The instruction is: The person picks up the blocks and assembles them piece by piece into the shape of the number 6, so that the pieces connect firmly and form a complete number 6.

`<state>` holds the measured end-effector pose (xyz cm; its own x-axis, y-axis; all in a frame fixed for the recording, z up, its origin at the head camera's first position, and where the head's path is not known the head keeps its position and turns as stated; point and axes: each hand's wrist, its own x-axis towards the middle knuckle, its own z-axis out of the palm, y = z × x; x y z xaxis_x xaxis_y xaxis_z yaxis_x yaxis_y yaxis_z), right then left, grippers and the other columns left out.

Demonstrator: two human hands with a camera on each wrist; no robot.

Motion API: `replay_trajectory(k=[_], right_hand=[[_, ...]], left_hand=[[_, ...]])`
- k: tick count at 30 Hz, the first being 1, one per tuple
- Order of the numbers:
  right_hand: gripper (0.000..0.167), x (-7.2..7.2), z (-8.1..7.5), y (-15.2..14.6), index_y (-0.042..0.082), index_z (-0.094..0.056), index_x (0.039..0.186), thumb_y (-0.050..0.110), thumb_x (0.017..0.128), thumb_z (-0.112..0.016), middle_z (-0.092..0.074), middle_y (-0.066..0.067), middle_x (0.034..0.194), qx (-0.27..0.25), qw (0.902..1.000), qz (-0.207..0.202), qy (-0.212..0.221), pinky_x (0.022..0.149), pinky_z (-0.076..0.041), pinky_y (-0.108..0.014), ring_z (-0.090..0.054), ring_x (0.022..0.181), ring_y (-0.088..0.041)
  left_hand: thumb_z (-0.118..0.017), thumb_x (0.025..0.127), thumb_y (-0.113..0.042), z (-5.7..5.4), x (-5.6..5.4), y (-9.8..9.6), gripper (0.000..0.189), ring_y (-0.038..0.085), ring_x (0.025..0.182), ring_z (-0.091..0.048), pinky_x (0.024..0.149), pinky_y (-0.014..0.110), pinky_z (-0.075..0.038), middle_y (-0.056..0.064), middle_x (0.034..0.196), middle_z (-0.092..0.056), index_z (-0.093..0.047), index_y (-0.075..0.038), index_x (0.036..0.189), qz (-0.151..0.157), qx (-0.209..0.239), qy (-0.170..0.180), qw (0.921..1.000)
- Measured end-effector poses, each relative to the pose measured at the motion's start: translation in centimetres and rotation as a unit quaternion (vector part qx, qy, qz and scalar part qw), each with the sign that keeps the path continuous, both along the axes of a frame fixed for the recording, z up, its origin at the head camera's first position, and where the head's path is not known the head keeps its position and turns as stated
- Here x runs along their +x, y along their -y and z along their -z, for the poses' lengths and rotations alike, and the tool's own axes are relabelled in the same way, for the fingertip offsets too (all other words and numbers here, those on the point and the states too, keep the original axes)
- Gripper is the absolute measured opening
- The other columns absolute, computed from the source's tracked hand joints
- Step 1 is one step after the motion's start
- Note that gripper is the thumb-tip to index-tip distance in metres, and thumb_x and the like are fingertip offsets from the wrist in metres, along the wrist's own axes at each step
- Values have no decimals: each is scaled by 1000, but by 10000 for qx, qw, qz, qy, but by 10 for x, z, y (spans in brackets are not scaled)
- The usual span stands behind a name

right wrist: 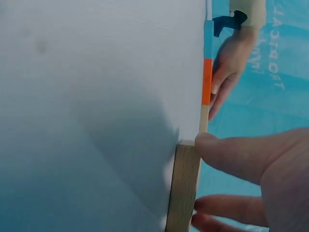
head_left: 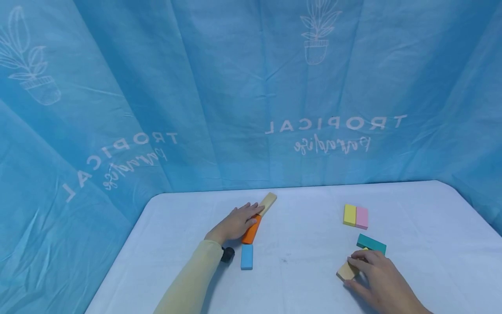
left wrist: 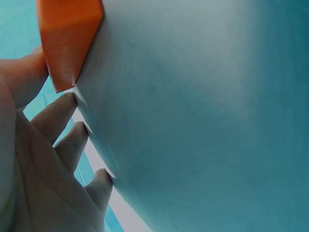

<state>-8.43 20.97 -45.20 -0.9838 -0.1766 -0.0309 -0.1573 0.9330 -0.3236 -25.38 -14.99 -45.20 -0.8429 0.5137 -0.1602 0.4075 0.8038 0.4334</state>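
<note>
Head view on my remote feed: big blue curtain (head_left: 235, 87) behind a white worktop (head_left: 298, 244). Left hand (head_left: 233, 223) is spread loose over the orange block (head_left: 251, 231) and pale wooden block (head_left: 269, 202), both slanting away to the right; the blue block (head_left: 246, 257) points nearly straight away at their near end. Right hand (head_left: 376, 274) is pinching the tan block (head_left: 347, 272) at the near right, angled diagonally, visible end to the lower left; fingers hide the rest from me. Just beyond, the green block (head_left: 370, 243) sits crosswise. Farther off, yellow block (head_left: 350, 215) and pink block (head_left: 362, 218), side by side.
</note>
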Motion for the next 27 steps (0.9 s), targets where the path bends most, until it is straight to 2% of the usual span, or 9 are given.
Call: replay_trajectory(k=[5,10,17,22,25,27], right_hand=[[48,-4,0,-2,16,-75,116,40,76,-86,-64,4,119,-291,9991,-306,89,94,-52,-51,-56,113,-24],[52,-6,-1,-6,15,-73,120,40,75,-87,-64,3,121,-505,9981,-357,84,94,-51,-51,-55,114,-26],[66,-5,-2,-2,11,-73,117,56,71,-85,-64,-4,115,-80,9999,-68,-73,92,-52,-51,-55,110,-26],[56,-9,-2,-1,13,-73,119,44,74,-87,-64,1,120,-221,9987,-455,-53,93,-51,-49,-53,113,-25],[52,-13,-4,-1,16,-72,122,35,76,-87,-63,4,126,-499,9964,-670,109,94,-51,-48,-53,115,-24],[53,-15,-6,-1,18,-71,124,34,76,-88,-63,3,128,-649,9952,-668,282,94,-51,-48,-53,116,-23]], left_hand=[[-44,109,-29,1,0,1,49,29,152,-21,122,56,-14,3,163,-32,-37,-25,158,0,43,-26,10000],[-44,109,-30,1,0,1,49,29,152,-21,121,57,-15,3,163,-32,-37,-26,158,19,30,-57,10000],[-44,109,-30,0,0,1,49,29,152,-22,121,56,-15,3,163,-32,-37,-25,157,29,-3,-73,10000],[-44,109,-29,0,0,0,49,29,152,-21,121,56,-15,4,163,-32,-37,-25,157,33,1,-70,10000],[-43,109,-29,0,0,0,49,29,152,-21,122,56,-15,3,163,-32,-37,-25,157,21,-14,-73,10000],[-43,109,-29,0,0,0,49,29,152,-21,122,56,-15,3,163,-32,-37,-25,157,18,-11,-72,10000]])
